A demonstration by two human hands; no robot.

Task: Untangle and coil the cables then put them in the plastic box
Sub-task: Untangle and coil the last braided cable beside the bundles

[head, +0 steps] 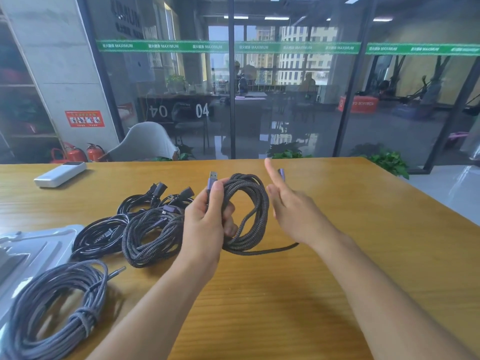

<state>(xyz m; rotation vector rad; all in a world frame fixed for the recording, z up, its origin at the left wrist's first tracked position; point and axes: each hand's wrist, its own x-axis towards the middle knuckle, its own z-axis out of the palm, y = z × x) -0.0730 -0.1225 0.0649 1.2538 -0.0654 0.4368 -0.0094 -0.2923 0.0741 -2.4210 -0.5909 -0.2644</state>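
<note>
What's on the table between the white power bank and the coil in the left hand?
In the head view, black cables lie between the power bank and the coil that the left hand holds.

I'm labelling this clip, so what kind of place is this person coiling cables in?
Probably an office or meeting room beside a gym. The person works at a wooden table facing a glass partition with a green "MAXIMUM" strip; fire extinguishers stand by the concrete pillar, and what look like exercise machines show beyond the glass.

white power bank (60, 174), wooden table (337, 229), fire extinguishers (94, 152)
</note>
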